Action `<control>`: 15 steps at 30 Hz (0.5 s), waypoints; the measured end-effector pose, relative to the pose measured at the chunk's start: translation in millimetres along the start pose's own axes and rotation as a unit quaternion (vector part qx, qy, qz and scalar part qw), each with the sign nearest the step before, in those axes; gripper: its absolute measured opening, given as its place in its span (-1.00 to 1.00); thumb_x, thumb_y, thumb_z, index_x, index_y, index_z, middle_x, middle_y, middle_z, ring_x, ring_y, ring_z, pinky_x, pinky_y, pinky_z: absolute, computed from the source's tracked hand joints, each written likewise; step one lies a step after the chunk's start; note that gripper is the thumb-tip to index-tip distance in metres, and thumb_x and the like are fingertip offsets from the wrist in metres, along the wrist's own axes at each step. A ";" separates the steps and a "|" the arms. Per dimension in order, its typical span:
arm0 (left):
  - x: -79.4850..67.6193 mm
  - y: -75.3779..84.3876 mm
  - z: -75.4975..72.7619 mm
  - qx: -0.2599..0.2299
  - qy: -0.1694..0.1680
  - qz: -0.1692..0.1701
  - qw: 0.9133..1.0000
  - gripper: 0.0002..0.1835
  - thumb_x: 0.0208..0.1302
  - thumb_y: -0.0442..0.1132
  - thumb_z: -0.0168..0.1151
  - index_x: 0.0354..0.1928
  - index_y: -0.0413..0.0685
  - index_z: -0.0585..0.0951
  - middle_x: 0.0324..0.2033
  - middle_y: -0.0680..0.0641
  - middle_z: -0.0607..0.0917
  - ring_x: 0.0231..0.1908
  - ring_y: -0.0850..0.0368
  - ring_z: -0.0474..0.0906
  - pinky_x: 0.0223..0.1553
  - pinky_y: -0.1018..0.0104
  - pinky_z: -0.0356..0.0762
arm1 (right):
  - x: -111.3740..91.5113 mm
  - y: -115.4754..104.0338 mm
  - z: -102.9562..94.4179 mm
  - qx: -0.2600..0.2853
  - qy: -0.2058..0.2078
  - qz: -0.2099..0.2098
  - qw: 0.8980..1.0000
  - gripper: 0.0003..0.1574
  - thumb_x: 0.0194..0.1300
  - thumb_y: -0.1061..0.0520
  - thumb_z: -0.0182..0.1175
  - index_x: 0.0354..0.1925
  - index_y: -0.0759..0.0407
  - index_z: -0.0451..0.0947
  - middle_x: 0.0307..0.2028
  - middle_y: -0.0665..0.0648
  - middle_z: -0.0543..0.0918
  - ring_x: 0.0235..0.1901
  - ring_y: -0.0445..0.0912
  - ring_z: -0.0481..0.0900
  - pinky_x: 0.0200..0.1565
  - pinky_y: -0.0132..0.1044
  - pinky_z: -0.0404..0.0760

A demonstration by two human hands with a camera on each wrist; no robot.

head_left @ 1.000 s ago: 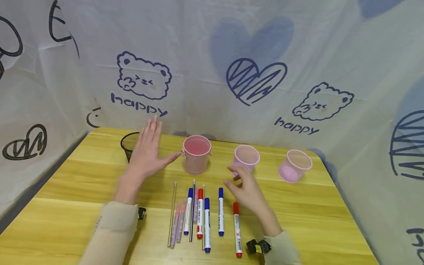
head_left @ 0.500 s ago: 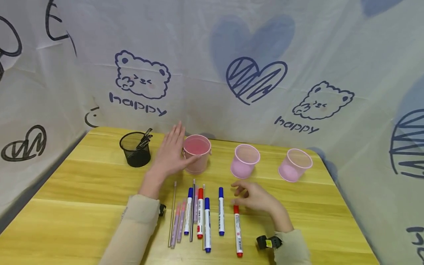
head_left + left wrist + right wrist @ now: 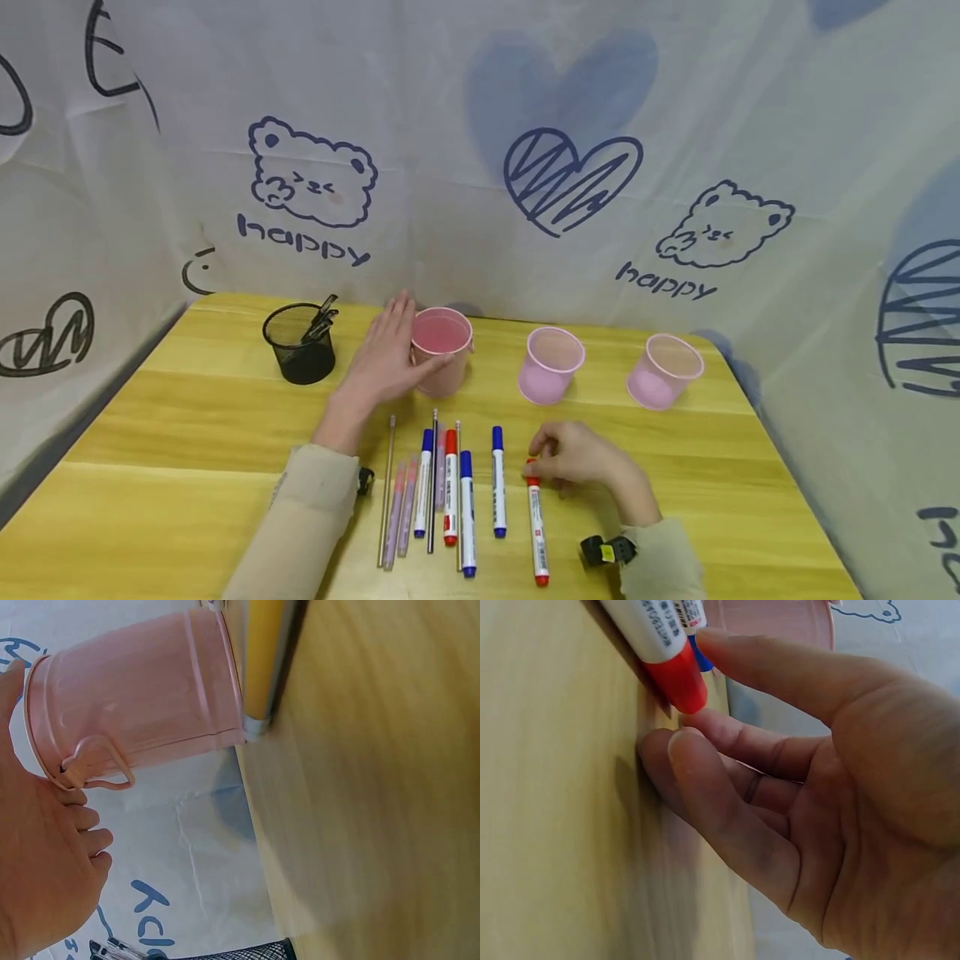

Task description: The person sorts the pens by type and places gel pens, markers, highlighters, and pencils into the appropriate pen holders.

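Observation:
My left hand (image 3: 378, 358) lies against the left side of a pink metal bucket (image 3: 442, 383), fingers straight and thumb across its front. In the left wrist view, the fingers are beside the bucket's small handle (image 3: 112, 761), near the rim. My right hand (image 3: 588, 457) is low over the table at the capped end of a red whiteboard marker (image 3: 537, 525). Up close, the red cap (image 3: 676, 681) is between the thumb and the loosely bent fingers, with no firm grip visible. The marker lies on the table.
Blue and red markers (image 3: 468, 525), pencils (image 3: 387, 492) and pinkish-purple pens (image 3: 396, 517) lie side by side in the middle. A black mesh holder (image 3: 303, 362) with black items stands left. Two pink cups (image 3: 550, 385) (image 3: 660, 392) stand right. A printed cloth (image 3: 450, 167) hangs behind.
My left hand has moved right, from in front of the black mesh holder to the pink bucket. My right hand has come down from near a pink cup to the red marker's cap.

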State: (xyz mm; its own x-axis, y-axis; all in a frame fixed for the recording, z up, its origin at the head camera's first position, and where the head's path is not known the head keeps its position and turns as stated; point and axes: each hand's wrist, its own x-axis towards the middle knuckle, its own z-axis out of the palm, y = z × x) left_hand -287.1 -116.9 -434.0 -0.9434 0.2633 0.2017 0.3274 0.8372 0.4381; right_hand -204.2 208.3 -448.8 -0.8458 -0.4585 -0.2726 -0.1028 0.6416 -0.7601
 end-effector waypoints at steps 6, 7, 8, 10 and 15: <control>-0.7 -1.5 0.9 0.012 -0.008 -0.006 1.000 0.27 0.32 0.54 0.06 0.66 -0.21 -0.22 0.66 -0.19 -0.29 0.64 -0.15 -0.39 0.62 -0.07 -0.31 | 0.2 0.7 7.7 -0.005 0.008 0.022 1.000 -0.70 0.25 0.09 0.51 -0.29 0.19 0.56 -0.52 0.08 0.61 -0.70 -0.12 0.54 -0.62 -0.26 0.63; -0.3 -1.4 1.0 0.015 -0.008 -0.004 1.000 0.27 0.32 0.55 0.04 0.66 -0.22 -0.22 0.66 -0.20 -0.29 0.64 -0.15 -0.38 0.62 -0.07 -0.31 | 0.1 -0.1 8.6 -0.005 0.011 0.025 1.000 -0.70 0.25 0.09 0.51 -0.31 0.19 0.56 -0.53 0.08 0.61 -0.70 -0.13 0.53 -0.62 -0.27 0.63; 0.2 -1.3 0.7 0.016 -0.007 -0.003 1.000 0.27 0.32 0.55 0.04 0.66 -0.22 -0.21 0.66 -0.19 -0.29 0.64 -0.15 -0.38 0.62 -0.06 -0.31 | 0.4 -0.9 9.4 -0.009 0.014 0.026 1.000 -0.70 0.25 0.08 0.52 -0.32 0.18 0.57 -0.53 0.07 0.61 -0.70 -0.13 0.53 -0.62 -0.27 0.62; 0.9 -1.3 0.2 0.021 -0.003 -0.004 1.000 0.26 0.32 0.56 0.02 0.66 -0.23 -0.18 0.66 -0.19 -0.28 0.64 -0.14 -0.38 0.62 -0.05 -0.31 | 1.0 -3.0 10.3 -0.016 0.019 0.021 0.999 -0.70 0.24 0.09 0.52 -0.35 0.17 0.57 -0.54 0.07 0.61 -0.71 -0.14 0.53 -0.63 -0.28 0.61; 3.2 -1.7 -1.2 0.029 0.004 -0.005 1.000 0.25 0.33 0.56 0.01 0.66 -0.24 -0.16 0.66 -0.19 -0.26 0.64 -0.14 -0.36 0.63 -0.07 -0.29 | 5.0 -7.2 11.2 -0.038 0.030 0.011 0.999 -0.74 0.24 0.15 0.50 -0.40 0.17 0.58 -0.57 0.05 0.61 -0.71 -0.16 0.52 -0.64 -0.36 0.57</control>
State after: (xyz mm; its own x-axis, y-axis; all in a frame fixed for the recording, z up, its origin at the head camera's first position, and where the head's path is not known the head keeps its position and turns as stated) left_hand -290.6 -118.1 -433.0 -0.9460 0.2513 0.2047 0.3141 0.8665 0.3879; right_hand -201.8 194.5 -451.3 -0.8779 -0.4077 -0.2510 -0.1214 0.6967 -0.7070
